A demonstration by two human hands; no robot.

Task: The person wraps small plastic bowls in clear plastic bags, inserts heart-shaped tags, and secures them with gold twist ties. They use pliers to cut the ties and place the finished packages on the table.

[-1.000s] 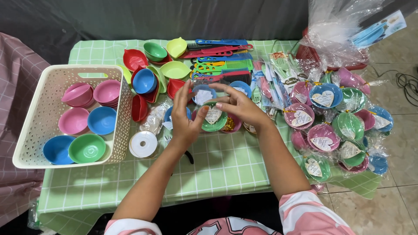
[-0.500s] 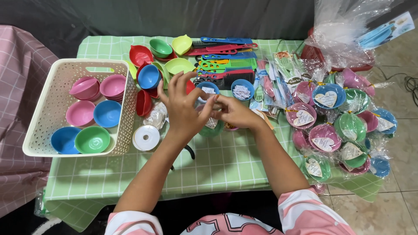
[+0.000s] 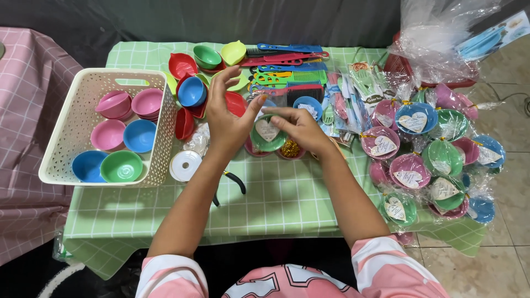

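A small green bowl with a heart-shaped tag (image 3: 267, 134) sits between my two hands above the table's middle. My left hand (image 3: 226, 118) curls around its left side, thumb against the rim and fingers raised. My right hand (image 3: 298, 126) pinches at the bowl's right edge, where clear wrapping shows. Just under my right hand lie a gold twist tie bundle (image 3: 290, 148) and a pink bowl (image 3: 255, 150). Whether the bowl rests on the table or is lifted I cannot tell.
A white basket (image 3: 74, 138) of pink, blue and green bowls stands at the left. Loose bowls (image 3: 193, 91), combs (image 3: 287, 69) and spoon packets lie behind. Several wrapped bowls (image 3: 436, 160) pile up on the right. A white tape roll (image 3: 185, 165) and black pliers (image 3: 236, 181) lie near my left forearm.
Both hands have shifted slightly toward me with the green tagged bowl, and my left fingers have opened upward. The camera has moved a little, so the table sits lower in view.
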